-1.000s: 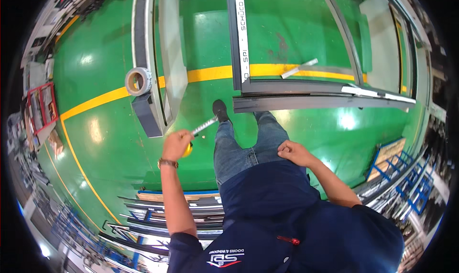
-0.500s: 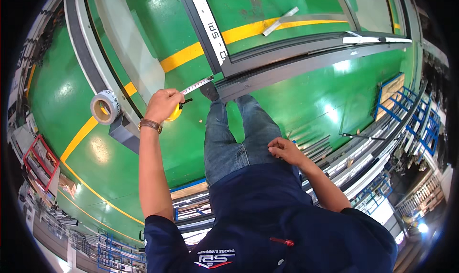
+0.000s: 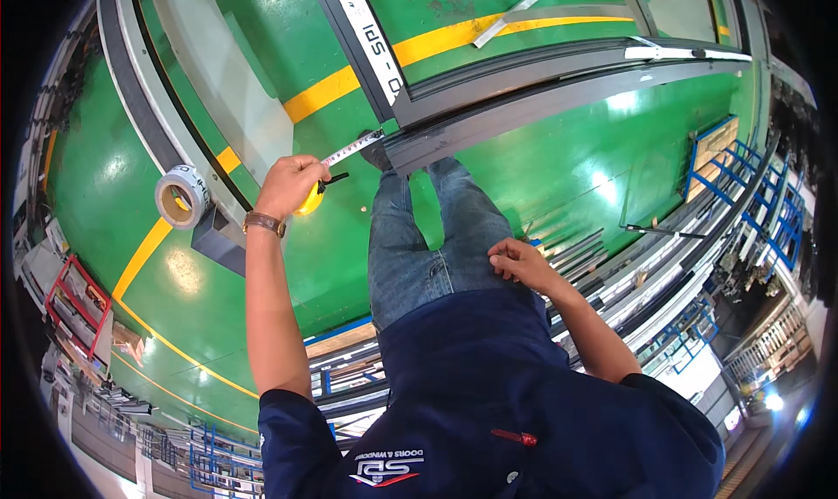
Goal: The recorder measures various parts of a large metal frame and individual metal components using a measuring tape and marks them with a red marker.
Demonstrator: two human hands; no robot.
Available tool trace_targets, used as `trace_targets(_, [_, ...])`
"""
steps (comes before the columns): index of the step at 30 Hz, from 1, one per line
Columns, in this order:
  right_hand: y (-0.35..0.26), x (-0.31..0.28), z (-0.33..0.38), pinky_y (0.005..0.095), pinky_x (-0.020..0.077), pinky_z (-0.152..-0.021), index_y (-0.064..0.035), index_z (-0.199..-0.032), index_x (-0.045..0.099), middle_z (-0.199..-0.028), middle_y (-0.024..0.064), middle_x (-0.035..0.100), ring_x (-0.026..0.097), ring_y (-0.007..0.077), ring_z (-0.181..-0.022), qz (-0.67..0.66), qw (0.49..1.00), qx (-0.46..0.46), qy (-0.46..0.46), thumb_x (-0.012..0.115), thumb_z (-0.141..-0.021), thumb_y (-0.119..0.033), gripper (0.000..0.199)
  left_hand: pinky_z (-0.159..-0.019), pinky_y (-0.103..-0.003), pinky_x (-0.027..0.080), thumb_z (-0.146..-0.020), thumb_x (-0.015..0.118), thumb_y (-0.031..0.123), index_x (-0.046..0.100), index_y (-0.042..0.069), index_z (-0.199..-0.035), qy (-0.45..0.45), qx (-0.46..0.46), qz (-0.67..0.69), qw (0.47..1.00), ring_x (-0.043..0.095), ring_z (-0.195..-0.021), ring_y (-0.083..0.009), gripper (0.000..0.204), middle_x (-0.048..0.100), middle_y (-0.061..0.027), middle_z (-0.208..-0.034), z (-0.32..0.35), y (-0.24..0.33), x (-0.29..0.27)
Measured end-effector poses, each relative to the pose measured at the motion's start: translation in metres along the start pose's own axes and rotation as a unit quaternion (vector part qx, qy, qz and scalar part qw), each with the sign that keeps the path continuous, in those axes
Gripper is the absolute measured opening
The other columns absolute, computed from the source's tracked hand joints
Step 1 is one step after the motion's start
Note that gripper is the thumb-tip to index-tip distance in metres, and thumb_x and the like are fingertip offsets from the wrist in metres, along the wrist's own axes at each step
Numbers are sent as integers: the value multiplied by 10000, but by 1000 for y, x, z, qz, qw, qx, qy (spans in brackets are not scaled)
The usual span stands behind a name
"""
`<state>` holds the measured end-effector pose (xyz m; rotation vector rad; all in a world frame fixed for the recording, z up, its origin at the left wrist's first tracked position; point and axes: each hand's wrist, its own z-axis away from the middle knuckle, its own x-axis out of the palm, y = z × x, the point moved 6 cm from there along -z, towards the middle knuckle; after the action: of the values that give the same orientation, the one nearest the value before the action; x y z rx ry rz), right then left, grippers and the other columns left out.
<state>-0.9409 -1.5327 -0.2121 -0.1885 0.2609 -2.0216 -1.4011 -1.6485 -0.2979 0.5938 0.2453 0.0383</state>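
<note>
L hand (image 3: 292,187) clamped on yellow tape meas. (image 3: 308,202); from it blade (image 3: 349,150) runs to 2 o'clock, tip nr edge of grey frame (image 3: 515,78) at its nr L corner, contact unclear. Roll (image 3: 196,187) at 9 o'clock, nr end of L profile (image 3: 135,89). R hand (image 3: 522,263) 4 o'clock, by jeans (image 3: 406,254), fingers part-curled, can't tell if tips meet. Room: green floor (image 3: 332,272) 5 o'clock, btwn profile & jeans.

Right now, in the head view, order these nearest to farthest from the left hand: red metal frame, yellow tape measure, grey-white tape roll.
1. Yellow tape measure: in the left hand.
2. Grey-white tape roll: left of the hand.
3. Red metal frame: far left, lower in the picture.
</note>
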Motion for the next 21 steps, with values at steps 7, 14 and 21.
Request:
trace_targets(7, [4,0,3,259,478,-609,-73,-1177,678,-844,4,676,616,92,-721,4,1000,6,8,711,-995,-350,333,-696,-302,474,-874,678,303,755,-8,-854,-17,7,-9,1000,606,-732,-132,320,684,-45,-761,-2,11,4])
trace_targets(14, [-2,3,2,254,474,-608,-75,-1179,678,-847,-1,676,615,88,-728,1,1000,9,5,712,-994,-348,331,-662,-307,459,-855,681,325,751,-2,-844,-7,24,16,1000,585,-690,-135,334,648,-42,-714,-11,-13,-8])
trace_targets(21, [-1,6,2,249,474,-617,-76,-1187,679,-852,-1,677,614,83,-735,-2,1000,12,4,706,-999,-341,326,-665,-303,462,-854,683,326,753,-5,-843,-28,12,37,999,588,-694,-133,339,647,-38,-717,-15,-11,-2])
